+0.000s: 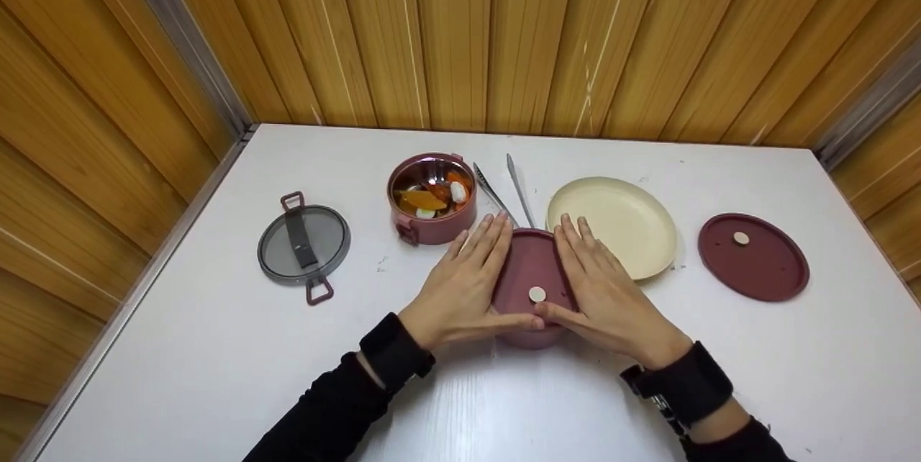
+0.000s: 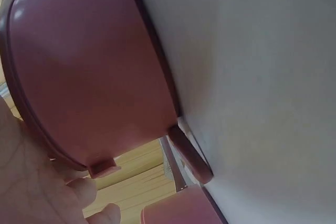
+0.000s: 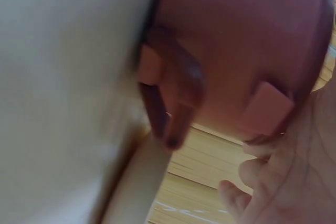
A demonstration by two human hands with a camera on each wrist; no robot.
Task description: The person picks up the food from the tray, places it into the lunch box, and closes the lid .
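A maroon oval lunch box (image 2: 94, 72) stands on the table in front of me, its lid (image 1: 536, 264) on top with a round cream plug (image 1: 537, 294). My left hand (image 1: 464, 286) lies along the lid's left edge, fingers straight and pointing away. On the opposite edge my right hand (image 1: 611, 286) rests the same way, and the thumbs come together just below the plug. Seen from the right wrist, a looped side latch (image 3: 181, 72) hangs low on the box's wall, beneath a small square tab (image 3: 266, 108). Both palms face the lid's rim.
Behind my left hand sits a round pink pot (image 1: 433, 226) holding orange and white food pieces. Metal tongs (image 1: 519, 185) and a cream oval plate (image 1: 647, 232) lie beyond the box. At left is a grey lid (image 1: 331, 235) with latches; at right, another maroon lid (image 1: 755, 268).
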